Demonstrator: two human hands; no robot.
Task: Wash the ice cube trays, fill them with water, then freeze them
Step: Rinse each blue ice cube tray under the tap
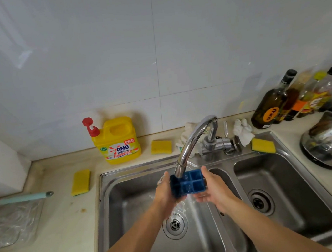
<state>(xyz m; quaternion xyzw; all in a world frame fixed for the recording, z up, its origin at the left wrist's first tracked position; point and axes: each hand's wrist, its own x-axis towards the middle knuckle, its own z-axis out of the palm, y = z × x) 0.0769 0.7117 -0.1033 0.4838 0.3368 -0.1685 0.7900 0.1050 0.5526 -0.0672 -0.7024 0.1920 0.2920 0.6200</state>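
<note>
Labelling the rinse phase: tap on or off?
On. Water splashes off the blue ice cube tray held under the faucet spout and falls toward the drain.

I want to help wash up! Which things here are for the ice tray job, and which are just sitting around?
For the job:
- blue ice cube tray, held by the left hand and right hand
- running faucet
- left sink basin

Just lying about, untouched:
- yellow sponges
- soap bottle
- oil bottles
- metal kettle
- white cloth
- teal-handled brush
</note>
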